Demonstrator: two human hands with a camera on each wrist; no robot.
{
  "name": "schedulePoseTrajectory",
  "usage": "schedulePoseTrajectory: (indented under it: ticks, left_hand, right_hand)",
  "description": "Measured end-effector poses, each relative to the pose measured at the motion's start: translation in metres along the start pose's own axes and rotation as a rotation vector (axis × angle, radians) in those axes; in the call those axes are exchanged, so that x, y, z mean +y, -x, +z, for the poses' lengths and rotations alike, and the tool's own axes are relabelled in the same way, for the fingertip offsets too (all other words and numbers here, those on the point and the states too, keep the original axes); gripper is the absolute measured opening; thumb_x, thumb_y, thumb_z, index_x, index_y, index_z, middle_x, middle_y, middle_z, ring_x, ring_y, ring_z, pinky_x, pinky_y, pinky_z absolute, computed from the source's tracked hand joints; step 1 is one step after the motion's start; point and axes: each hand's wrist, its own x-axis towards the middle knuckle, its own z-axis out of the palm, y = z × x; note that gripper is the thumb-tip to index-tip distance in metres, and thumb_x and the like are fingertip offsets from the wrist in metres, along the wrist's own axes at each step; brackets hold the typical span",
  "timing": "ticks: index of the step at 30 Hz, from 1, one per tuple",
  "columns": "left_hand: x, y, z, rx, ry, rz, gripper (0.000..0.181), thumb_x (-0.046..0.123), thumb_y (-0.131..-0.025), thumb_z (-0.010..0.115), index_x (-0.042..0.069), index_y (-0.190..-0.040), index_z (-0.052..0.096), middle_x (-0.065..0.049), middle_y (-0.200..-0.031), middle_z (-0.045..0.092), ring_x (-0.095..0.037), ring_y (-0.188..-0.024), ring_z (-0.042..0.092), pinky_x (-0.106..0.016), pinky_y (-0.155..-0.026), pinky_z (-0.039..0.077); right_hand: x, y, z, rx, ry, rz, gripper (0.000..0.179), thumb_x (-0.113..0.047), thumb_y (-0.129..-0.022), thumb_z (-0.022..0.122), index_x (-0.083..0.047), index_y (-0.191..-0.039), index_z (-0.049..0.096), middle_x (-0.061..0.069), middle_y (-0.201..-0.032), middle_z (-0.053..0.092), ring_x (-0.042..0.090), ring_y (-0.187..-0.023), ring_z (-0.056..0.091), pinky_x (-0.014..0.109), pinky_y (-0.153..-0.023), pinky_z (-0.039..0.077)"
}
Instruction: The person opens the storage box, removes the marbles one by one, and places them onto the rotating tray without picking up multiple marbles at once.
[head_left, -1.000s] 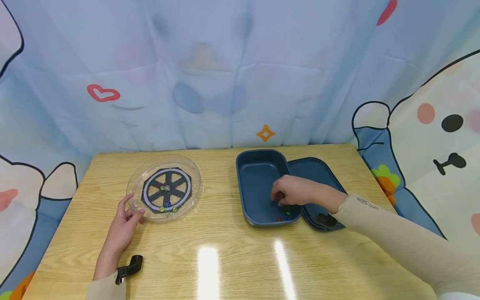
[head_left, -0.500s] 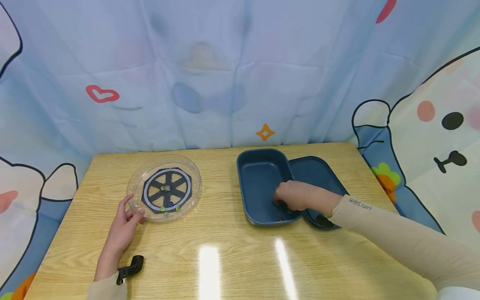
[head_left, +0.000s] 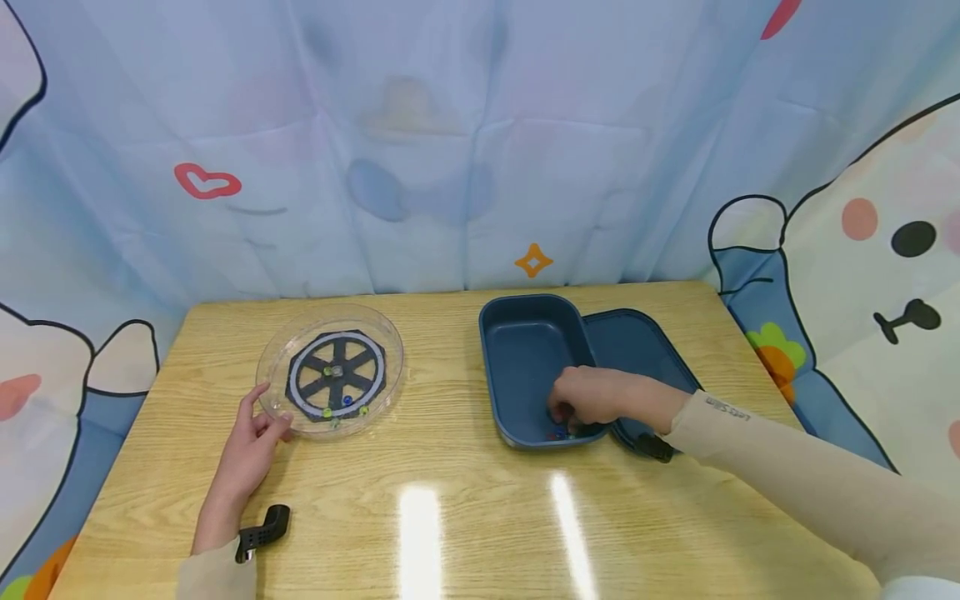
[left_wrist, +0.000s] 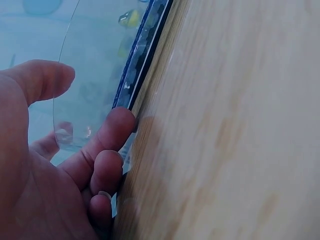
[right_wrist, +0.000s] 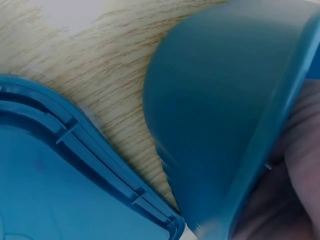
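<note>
My left hand [head_left: 251, 450] grips the near left edge of a clear round dish [head_left: 395, 387], with digits on either side of its transparent wall [left_wrist: 82, 100] in the left wrist view. Inside the dish, over a dark wheel-shaped pattern [head_left: 337, 387], lie several glass marbles, among them a blue marble [head_left: 347, 401] and a yellow-green marble [head_left: 363, 411]. My right hand [head_left: 596, 393] reaches into a dark blue box [head_left: 517, 350], fingers bent down beside small coloured marbles [head_left: 558, 434] in its near corner. Its fingertips are partly hidden; I cannot tell whether they pinch a marble.
A matching blue lid [head_left: 633, 346] lies to the right of the box, partly under my right forearm. The wooden table [head_left: 450, 400] stretches between dish and box, and a printed curtain [head_left: 420, 167] hangs behind.
My right hand has shifted slightly nearer and lower within the box, and the marbles by its fingertips have moved. Some marbles in the dish have rolled rightward. The left hand stays at the dish's edge.
</note>
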Motion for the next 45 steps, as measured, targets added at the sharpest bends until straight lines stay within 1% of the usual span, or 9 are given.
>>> schedulePoseTrajectory:
  ticks: [2, 8, 17, 21, 24, 28, 31, 36, 45]
  left_hand:
    - [0.000, 0.000, 0.000, 0.000, -0.006, 0.003, 0.070, 0.034, -0.105, 0.050, 0.014, -0.159, 0.011, -0.006, -0.085, 0.061, -0.015, -0.067, 0.045, -0.031, -0.070, 0.032]
    - [0.001, 0.000, 0.000, 0.005, -0.008, 0.016, 0.069, 0.033, -0.105, 0.050, 0.014, -0.159, 0.012, -0.007, -0.085, 0.061, -0.016, -0.069, 0.046, -0.030, -0.071, 0.033]
    - [0.000, -0.001, 0.000, 0.006, 0.003, 0.027, 0.069, 0.033, -0.105, 0.050, 0.013, -0.159, 0.012, -0.007, -0.085, 0.062, -0.016, -0.069, 0.046, -0.029, -0.071, 0.033]
    - [0.000, 0.000, 0.000, 0.004, 0.008, 0.020, 0.069, 0.033, -0.105, 0.051, 0.013, -0.159, 0.012, -0.007, -0.085, 0.061, -0.015, -0.064, 0.041, -0.031, -0.067, 0.032]
    - [-0.001, 0.000, 0.001, 0.004, 0.018, 0.019, 0.069, 0.032, -0.105, 0.051, 0.013, -0.159, 0.012, -0.008, -0.084, 0.061, -0.015, -0.062, 0.040, -0.031, -0.065, 0.032]
    - [-0.001, -0.001, 0.001, 0.006, 0.025, 0.026, 0.068, 0.031, -0.105, 0.051, 0.014, -0.159, 0.013, -0.009, -0.084, 0.061, -0.015, -0.061, 0.039, -0.031, -0.065, 0.032]
    - [0.000, -0.001, 0.001, 0.005, 0.023, 0.030, 0.068, 0.031, -0.105, 0.051, 0.013, -0.158, 0.014, -0.009, -0.084, 0.061, -0.015, -0.060, 0.038, -0.031, -0.064, 0.031]
    - [0.001, 0.001, 0.000, 0.003, 0.010, 0.027, 0.068, 0.033, -0.105, 0.051, 0.013, -0.159, 0.013, -0.008, -0.085, 0.062, -0.015, -0.060, 0.038, -0.032, -0.063, 0.031]
    - [0.001, 0.001, 0.000, 0.005, 0.003, 0.024, 0.068, 0.032, -0.105, 0.051, 0.013, -0.159, 0.013, -0.009, -0.085, 0.062, -0.016, -0.058, 0.036, -0.033, -0.061, 0.030]
  right_hand:
    - [0.001, 0.001, 0.001, 0.001, -0.027, -0.003, 0.016, -0.003, -0.084, 0.078, -0.018, -0.088, 0.071, -0.010, -0.079, 0.060, 0.005, -0.070, 0.055, 0.028, -0.065, 0.049]
    - [0.001, 0.001, 0.004, -0.010, -0.029, 0.003, 0.025, 0.005, -0.082, 0.077, -0.019, -0.087, 0.071, -0.009, -0.081, 0.061, 0.005, -0.071, 0.056, 0.027, -0.066, 0.049]
    - [-0.003, 0.000, 0.006, -0.018, 0.079, 0.052, 0.025, 0.001, -0.084, 0.077, -0.021, -0.075, 0.067, -0.010, -0.071, 0.056, 0.008, -0.062, 0.051, 0.030, -0.059, 0.045]
    - [-0.001, 0.000, 0.005, -0.007, 0.031, 0.042, 0.022, -0.002, -0.084, 0.078, -0.021, -0.077, 0.069, -0.012, -0.073, 0.058, 0.007, -0.065, 0.053, 0.029, -0.061, 0.047]
    - [0.004, 0.000, 0.003, 0.017, -0.060, -0.004, 0.015, -0.005, -0.085, 0.079, -0.019, -0.082, 0.073, -0.012, -0.077, 0.062, 0.005, -0.069, 0.056, 0.028, -0.065, 0.049]
    - [0.008, 0.000, -0.001, 0.054, -0.192, -0.076, 0.009, -0.005, -0.085, 0.078, -0.013, -0.090, 0.076, -0.009, -0.084, 0.068, 0.003, -0.074, 0.060, 0.026, -0.068, 0.051]
    - [0.009, 0.000, -0.006, 0.087, -0.247, -0.120, 0.009, -0.008, -0.086, 0.078, -0.011, -0.094, 0.076, -0.008, -0.088, 0.069, 0.002, -0.075, 0.061, 0.025, -0.068, 0.052]
    - [0.006, 0.000, -0.017, 0.162, -0.269, -0.171, 0.010, -0.013, -0.087, 0.078, -0.009, -0.096, 0.076, -0.008, -0.092, 0.068, 0.004, -0.078, 0.062, 0.027, -0.070, 0.053]
    - [-0.001, -0.006, -0.032, 0.288, -0.258, -0.194, 0.015, -0.017, -0.090, 0.075, -0.008, -0.102, 0.075, -0.007, -0.097, 0.068, 0.006, -0.086, 0.064, 0.027, -0.074, 0.053]
